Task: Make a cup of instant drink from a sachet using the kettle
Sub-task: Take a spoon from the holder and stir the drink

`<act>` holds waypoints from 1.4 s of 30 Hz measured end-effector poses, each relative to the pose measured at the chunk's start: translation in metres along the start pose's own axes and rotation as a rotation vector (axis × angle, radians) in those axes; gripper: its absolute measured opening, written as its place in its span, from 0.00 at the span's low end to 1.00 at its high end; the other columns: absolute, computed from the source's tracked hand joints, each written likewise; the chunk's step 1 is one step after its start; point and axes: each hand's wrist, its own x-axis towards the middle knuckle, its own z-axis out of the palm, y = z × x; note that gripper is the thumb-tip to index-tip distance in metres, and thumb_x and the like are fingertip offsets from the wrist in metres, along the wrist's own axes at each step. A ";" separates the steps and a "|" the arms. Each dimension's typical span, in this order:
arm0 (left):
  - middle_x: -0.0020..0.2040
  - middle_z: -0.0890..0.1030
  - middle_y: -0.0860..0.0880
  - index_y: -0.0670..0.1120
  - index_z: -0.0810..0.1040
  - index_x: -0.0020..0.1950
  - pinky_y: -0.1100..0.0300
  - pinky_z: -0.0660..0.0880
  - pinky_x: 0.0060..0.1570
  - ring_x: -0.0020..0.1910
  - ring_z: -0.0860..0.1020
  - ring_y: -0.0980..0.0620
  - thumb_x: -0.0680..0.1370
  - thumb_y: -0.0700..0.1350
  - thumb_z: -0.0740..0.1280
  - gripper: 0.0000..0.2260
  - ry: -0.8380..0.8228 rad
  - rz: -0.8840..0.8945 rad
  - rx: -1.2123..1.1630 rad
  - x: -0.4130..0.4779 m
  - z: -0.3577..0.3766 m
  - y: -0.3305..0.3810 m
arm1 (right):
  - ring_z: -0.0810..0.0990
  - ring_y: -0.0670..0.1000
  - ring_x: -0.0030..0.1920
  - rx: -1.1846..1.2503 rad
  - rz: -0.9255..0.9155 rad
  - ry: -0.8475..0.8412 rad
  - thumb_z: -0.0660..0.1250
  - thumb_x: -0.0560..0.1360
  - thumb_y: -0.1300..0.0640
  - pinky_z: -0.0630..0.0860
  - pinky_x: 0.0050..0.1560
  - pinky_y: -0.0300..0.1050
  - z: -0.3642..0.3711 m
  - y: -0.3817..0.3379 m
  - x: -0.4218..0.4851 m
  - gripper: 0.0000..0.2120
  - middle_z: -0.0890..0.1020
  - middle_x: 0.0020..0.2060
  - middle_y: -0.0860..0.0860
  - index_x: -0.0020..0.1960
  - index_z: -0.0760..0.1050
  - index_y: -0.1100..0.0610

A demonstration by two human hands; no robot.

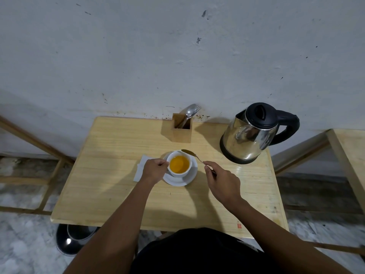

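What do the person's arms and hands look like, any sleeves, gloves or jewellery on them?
Both forearms are bare, with no sleeves reaching them in view. The left hand and right hand wear no gloves, and no rings, watch or bracelets show. The only clothing visible is a dark garment at the bottom edge.

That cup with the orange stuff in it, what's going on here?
A person is making an instant drink at a small wooden table. The left hand steadies a white cup of orange liquid, which sits on a saucer. The right hand holds a spoon, its bowl lifted just above the cup's far rim. A steel kettle stands to the right, lid shut, and a wooden holder with cutlery stands at the back.
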 end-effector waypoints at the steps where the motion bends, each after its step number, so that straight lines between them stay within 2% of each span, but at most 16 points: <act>1: 0.43 0.80 0.45 0.40 0.82 0.54 0.47 0.79 0.54 0.45 0.77 0.49 0.77 0.45 0.67 0.10 0.002 0.000 -0.001 0.000 0.000 0.000 | 0.82 0.51 0.39 0.000 -0.001 -0.009 0.57 0.81 0.46 0.70 0.37 0.44 0.000 0.000 0.000 0.14 0.84 0.35 0.47 0.64 0.75 0.42; 10: 0.40 0.79 0.47 0.40 0.83 0.52 0.46 0.79 0.54 0.44 0.78 0.48 0.77 0.45 0.67 0.10 0.001 0.000 0.003 -0.001 -0.001 0.000 | 0.82 0.51 0.41 0.021 -0.024 -0.096 0.55 0.82 0.44 0.70 0.39 0.44 -0.005 0.004 0.005 0.15 0.77 0.30 0.42 0.65 0.74 0.42; 15: 0.39 0.79 0.46 0.40 0.82 0.52 0.45 0.79 0.54 0.43 0.77 0.48 0.77 0.45 0.67 0.10 0.005 -0.005 -0.017 0.000 -0.001 0.000 | 0.82 0.51 0.44 0.046 -0.028 -0.095 0.56 0.82 0.44 0.68 0.39 0.43 -0.006 0.005 0.005 0.15 0.84 0.38 0.45 0.63 0.77 0.43; 17: 0.42 0.81 0.43 0.40 0.82 0.53 0.45 0.79 0.55 0.44 0.77 0.48 0.77 0.45 0.67 0.10 0.005 -0.012 -0.023 0.000 -0.001 0.000 | 0.82 0.50 0.43 0.057 -0.029 -0.091 0.56 0.81 0.43 0.69 0.39 0.43 -0.006 0.005 0.004 0.15 0.84 0.39 0.46 0.61 0.78 0.43; 19: 0.48 0.83 0.39 0.40 0.82 0.53 0.45 0.79 0.56 0.45 0.77 0.48 0.77 0.45 0.67 0.11 0.006 -0.011 -0.020 0.001 0.000 -0.001 | 0.81 0.49 0.41 0.077 -0.005 -0.088 0.57 0.81 0.44 0.67 0.38 0.42 -0.005 0.006 0.004 0.14 0.82 0.35 0.44 0.59 0.79 0.44; 21: 0.51 0.83 0.39 0.40 0.82 0.53 0.45 0.78 0.56 0.45 0.77 0.48 0.77 0.45 0.67 0.11 0.008 -0.009 -0.026 0.002 0.000 -0.001 | 0.79 0.47 0.37 0.124 0.037 -0.107 0.58 0.81 0.45 0.67 0.37 0.42 -0.005 0.007 0.004 0.12 0.79 0.30 0.43 0.54 0.79 0.45; 24: 0.52 0.83 0.38 0.40 0.82 0.54 0.45 0.78 0.56 0.46 0.77 0.48 0.77 0.45 0.67 0.11 0.006 -0.006 -0.031 0.002 0.000 -0.002 | 0.77 0.45 0.37 0.322 0.173 -0.106 0.57 0.81 0.49 0.70 0.41 0.46 -0.005 0.011 0.002 0.10 0.79 0.31 0.46 0.46 0.77 0.46; 26: 0.52 0.83 0.38 0.40 0.82 0.55 0.46 0.79 0.55 0.46 0.78 0.47 0.77 0.45 0.67 0.11 0.000 -0.004 -0.033 0.001 0.000 -0.002 | 0.75 0.47 0.37 0.490 0.292 -0.070 0.56 0.81 0.52 0.69 0.43 0.47 -0.005 0.015 0.000 0.11 0.77 0.32 0.46 0.44 0.75 0.48; 30: 0.53 0.83 0.38 0.39 0.82 0.55 0.46 0.78 0.56 0.53 0.80 0.41 0.77 0.44 0.67 0.11 -0.001 -0.006 -0.046 -0.001 0.000 0.001 | 0.69 0.51 0.35 0.676 0.437 -0.046 0.54 0.80 0.57 0.64 0.39 0.48 0.004 0.030 -0.001 0.10 0.71 0.32 0.49 0.43 0.71 0.54; 34: 0.52 0.83 0.39 0.40 0.82 0.55 0.46 0.78 0.55 0.47 0.78 0.47 0.77 0.44 0.67 0.11 -0.004 -0.016 -0.041 -0.001 -0.001 0.001 | 0.67 0.51 0.35 0.715 0.511 -0.079 0.55 0.81 0.58 0.63 0.36 0.46 0.020 0.038 0.001 0.08 0.69 0.34 0.52 0.46 0.70 0.59; 37: 0.51 0.83 0.40 0.40 0.82 0.55 0.47 0.79 0.54 0.45 0.77 0.49 0.77 0.44 0.67 0.10 -0.014 -0.016 -0.036 -0.003 -0.002 0.002 | 0.66 0.49 0.33 0.706 0.546 -0.108 0.55 0.82 0.57 0.63 0.35 0.45 0.033 0.038 0.005 0.08 0.69 0.33 0.51 0.47 0.69 0.57; 42: 0.46 0.82 0.42 0.41 0.82 0.53 0.49 0.78 0.52 0.44 0.76 0.50 0.77 0.45 0.67 0.10 -0.020 -0.027 -0.024 -0.003 -0.003 0.004 | 0.72 0.51 0.37 0.625 0.576 -0.158 0.53 0.83 0.52 0.69 0.43 0.49 0.053 0.039 0.010 0.11 0.73 0.35 0.50 0.51 0.70 0.57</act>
